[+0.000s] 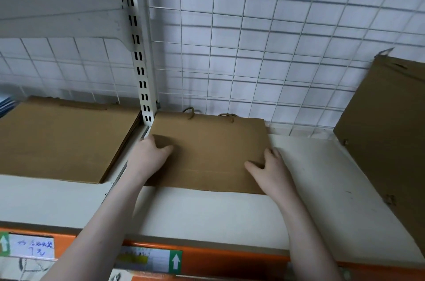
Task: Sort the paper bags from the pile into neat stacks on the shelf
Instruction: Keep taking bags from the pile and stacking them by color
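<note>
A flat brown paper bag (pixel 207 149) with rope handles at its far edge lies on the white shelf (pixel 310 177), pushed back toward the wire grid. My left hand (pixel 149 156) grips its left edge, thumb on top. Over on the bag's right edge, my right hand (pixel 269 170) holds it with the thumb on the paper and the fingers along the side. A stack of flat brown bags (pixel 62 140) lies in the shelf bay to the left. A larger brown bag (pixel 386 133) leans at the right.
A slotted white upright post (pixel 140 57) divides the two bays. A white wire grid (pixel 264 50) backs the shelf against tiled wall. An upper shelf bracket (pixel 62 13) overhangs the left bay. An orange front rail (pixel 230 260) with labels runs below.
</note>
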Demonstrator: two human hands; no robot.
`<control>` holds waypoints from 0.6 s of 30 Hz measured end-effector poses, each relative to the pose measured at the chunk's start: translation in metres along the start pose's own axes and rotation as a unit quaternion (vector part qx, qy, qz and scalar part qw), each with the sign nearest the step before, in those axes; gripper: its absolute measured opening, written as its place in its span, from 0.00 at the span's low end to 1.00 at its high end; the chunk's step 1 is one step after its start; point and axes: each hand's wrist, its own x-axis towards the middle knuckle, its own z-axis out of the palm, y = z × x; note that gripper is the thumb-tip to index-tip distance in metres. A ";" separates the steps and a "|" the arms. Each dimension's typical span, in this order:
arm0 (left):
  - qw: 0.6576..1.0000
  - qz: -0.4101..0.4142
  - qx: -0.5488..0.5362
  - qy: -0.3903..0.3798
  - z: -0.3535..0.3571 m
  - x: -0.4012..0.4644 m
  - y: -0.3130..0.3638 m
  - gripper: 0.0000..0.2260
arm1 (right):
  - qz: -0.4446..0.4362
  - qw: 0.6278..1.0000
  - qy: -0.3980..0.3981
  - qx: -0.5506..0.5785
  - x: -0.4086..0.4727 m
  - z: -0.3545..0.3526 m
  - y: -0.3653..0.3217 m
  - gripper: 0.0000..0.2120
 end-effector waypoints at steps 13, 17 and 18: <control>0.988 0.097 0.121 0.009 -0.003 -0.020 -0.014 0.28 | -0.146 0.976 -0.042 -0.156 -0.030 -0.006 0.009 0.47; 0.979 0.130 0.154 0.035 -0.003 -0.025 -0.022 0.30 | -0.193 0.957 -0.093 -0.198 -0.035 -0.006 0.010 0.46; 0.975 0.144 0.165 0.037 -0.003 -0.027 -0.023 0.31 | -0.200 0.954 -0.095 -0.203 -0.034 -0.006 0.010 0.42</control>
